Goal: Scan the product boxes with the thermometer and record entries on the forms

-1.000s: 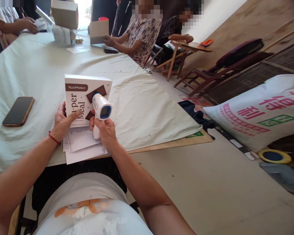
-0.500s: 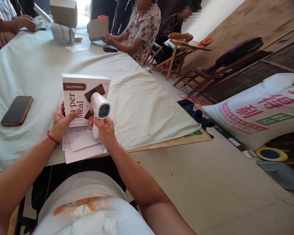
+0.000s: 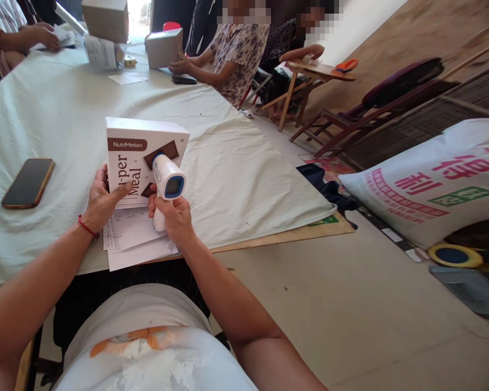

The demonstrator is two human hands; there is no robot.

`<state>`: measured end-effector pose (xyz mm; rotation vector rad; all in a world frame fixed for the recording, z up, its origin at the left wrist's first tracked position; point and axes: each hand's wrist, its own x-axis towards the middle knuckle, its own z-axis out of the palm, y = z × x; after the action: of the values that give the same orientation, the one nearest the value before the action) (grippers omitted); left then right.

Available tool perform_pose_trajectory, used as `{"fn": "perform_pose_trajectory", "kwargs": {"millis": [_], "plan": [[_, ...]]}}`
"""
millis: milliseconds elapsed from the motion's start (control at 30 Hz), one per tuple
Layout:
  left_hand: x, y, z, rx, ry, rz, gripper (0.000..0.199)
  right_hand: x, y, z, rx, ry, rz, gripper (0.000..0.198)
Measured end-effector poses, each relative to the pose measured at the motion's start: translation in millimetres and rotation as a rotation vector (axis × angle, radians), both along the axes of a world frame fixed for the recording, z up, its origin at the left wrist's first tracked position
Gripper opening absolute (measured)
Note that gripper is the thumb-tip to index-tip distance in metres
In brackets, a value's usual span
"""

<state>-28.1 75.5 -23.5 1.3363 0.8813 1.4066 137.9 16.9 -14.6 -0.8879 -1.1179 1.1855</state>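
My left hand [image 3: 106, 193] grips a white and brown NutriMotion box [image 3: 146, 129] by its lower left side, thumb across the front. The box is tilted up, its printed face toward me. In my right hand [image 3: 175, 214] is a white infrared thermometer [image 3: 167, 171] with a blue-rimmed screen, fingers wrapped round its handle. Its front end points at the box's face and overlaps it in view; whether they touch I cannot tell. Beneath the box, printed papers [image 3: 138, 239] lie at the table's near edge. The screen's reading is too dark to make out.
A phone [image 3: 28, 183] lies left on the cloth-covered table [image 3: 236, 179]. Across the table a person in a patterned shirt holds a cardboard box [image 3: 163, 49]. Another box [image 3: 105, 20] sits on a clear plastic tub [image 3: 101, 54]. Right are chairs and a printed sack [image 3: 427, 179].
The NutriMotion box has tipped slightly and shifted a little up and right, more of its top edge showing. Across the table, the person's cardboard box has turned slightly.
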Motion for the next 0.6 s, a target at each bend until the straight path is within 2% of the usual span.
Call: {"fn": "perform_pose_trajectory", "kwargs": {"millis": [133, 233, 400, 600], "plan": [[0, 1, -0.4, 0.019, 0.004, 0.036, 0.076, 1, -1, 0, 0.027, 0.002, 0.04, 0.031], [0, 7, -0.6, 0.09, -0.032, 0.098, 0.077, 2, -2, 0, 0.007, -0.003, 0.033, 0.031], [-6, 32, -6.6, 0.18, -0.064, 0.173, 0.075, 2, -2, -2, -0.148, -0.008, 0.027, 0.032], [-22, 58, -19.5, 0.207, -0.005, 0.255, 0.077, 2, -5, 0, -0.163, -0.041, 0.065, 0.034]]}}
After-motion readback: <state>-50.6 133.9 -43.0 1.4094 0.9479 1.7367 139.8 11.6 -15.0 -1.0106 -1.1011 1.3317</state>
